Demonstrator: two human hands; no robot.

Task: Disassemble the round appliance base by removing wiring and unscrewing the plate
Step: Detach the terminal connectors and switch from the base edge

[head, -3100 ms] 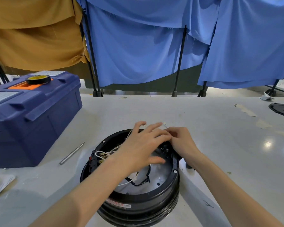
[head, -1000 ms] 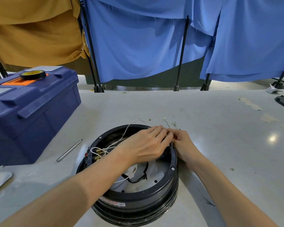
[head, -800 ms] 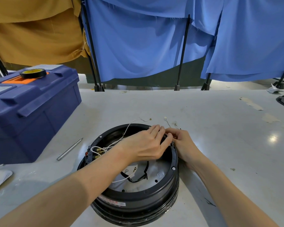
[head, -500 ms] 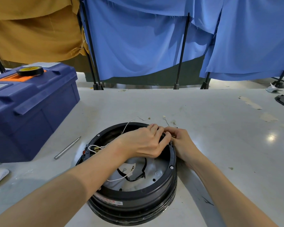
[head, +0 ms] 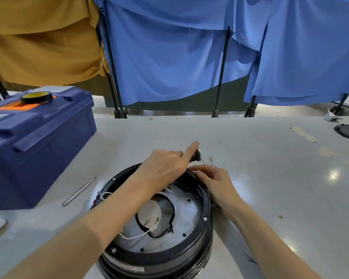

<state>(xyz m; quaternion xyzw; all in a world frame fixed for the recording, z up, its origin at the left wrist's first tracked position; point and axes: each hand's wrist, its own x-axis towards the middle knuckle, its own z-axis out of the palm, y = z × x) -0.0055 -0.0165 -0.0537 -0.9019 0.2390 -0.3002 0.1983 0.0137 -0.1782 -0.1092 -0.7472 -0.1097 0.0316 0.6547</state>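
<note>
The base [head: 159,256] sits open side up on the desk [head: 270,178], at its near edge. A small black part [head: 196,156] is held just above and beyond the far rim by the left hand [head: 165,168], whose grip is clamped on it with the forefinger laid straight along the top. The right hand [head: 218,186] is set against the far right of the rim with its fingers curled; whether its grip is closed on the thin wires [head: 211,160] there cannot be told.

The step is judged to be the freeing of wiring. The part is best drawn out slowly along the line of its leads, so that nothing is torn, while the base is kept pressed down at the rim. Snagging on the black cable [head: 170,229] that loops over the plate [head: 189,212] should be watched for. The rim screws [head: 205,218] are best left until all wiring is out.

Half a second ago both hands were bunched together at the far rim, the left curled inside it and no part seen. Now the left is raised clear of the rim with the part out, and the right is hardly moved
</note>
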